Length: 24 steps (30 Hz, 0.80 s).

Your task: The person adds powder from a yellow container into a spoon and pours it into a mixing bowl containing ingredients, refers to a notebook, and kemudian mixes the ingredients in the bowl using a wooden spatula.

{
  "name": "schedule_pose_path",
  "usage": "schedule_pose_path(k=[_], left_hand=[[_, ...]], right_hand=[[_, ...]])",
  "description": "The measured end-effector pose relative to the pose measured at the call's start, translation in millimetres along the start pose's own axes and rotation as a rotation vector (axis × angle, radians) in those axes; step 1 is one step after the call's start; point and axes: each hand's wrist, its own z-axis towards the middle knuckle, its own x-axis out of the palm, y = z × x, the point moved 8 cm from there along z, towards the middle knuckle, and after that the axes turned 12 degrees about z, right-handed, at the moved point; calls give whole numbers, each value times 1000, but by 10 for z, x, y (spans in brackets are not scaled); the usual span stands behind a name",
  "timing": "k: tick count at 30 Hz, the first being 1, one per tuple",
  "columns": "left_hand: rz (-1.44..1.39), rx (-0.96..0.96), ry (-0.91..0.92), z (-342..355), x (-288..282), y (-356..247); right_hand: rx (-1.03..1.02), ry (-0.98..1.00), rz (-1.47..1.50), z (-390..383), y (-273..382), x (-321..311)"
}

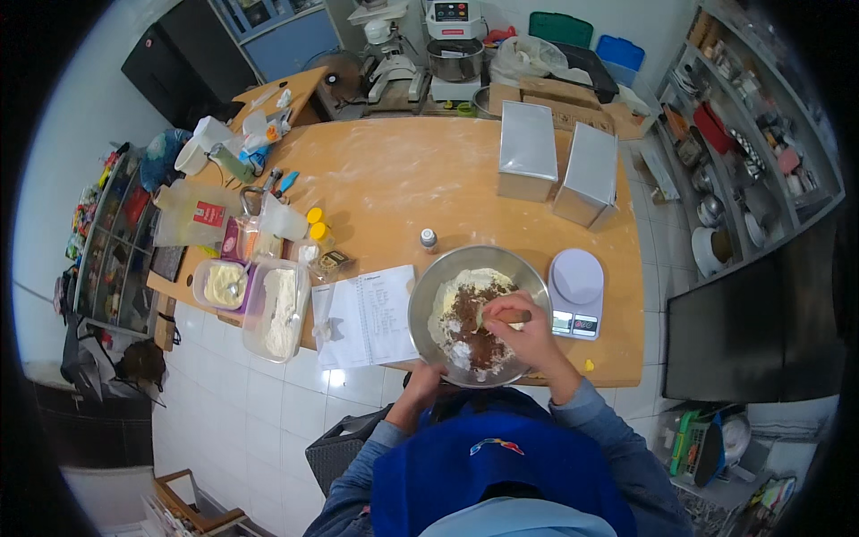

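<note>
One broad wooden table (403,170) spreads under everything, its far half dusted with pale powder. At its near edge, between the notebook and the scale, sits a wide steel bowl (416,309) holding pale flour-like powder, a brown powder heaped across the middle and a white patch at lower left. Two silvery metal tins (528,148) stand near the far right corner. The open notebook (371,313) lies just left of the bowl, beside a long plastic tub (255,327) of white powder; the lilac scale (577,279) is on the right. The right hand (528,338) grasps a wooden-handled tool (512,316) over the bowl; the left hand (424,379) touches the lower-left rim, its grip too hidden to tell. Smallest is a little bottle (429,239) just beyond the bowl.
</note>
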Motion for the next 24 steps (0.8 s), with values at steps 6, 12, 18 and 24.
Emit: schedule_pose_path(k=[6,12,18,24], left_hand=[[38,66,-149,-26,-82,-158],[252,51,-148,-22,-184,-267],[249,-70,-7,9,-108,-247],[176,-95,113,21,-63,-265]], right_hand=[[324,-558,651,-99,-742,-309],[58,-740,953,29,-490,-615],[103,-823,608,-30,-684,-262],[235,-586,315,-265,-610,5]])
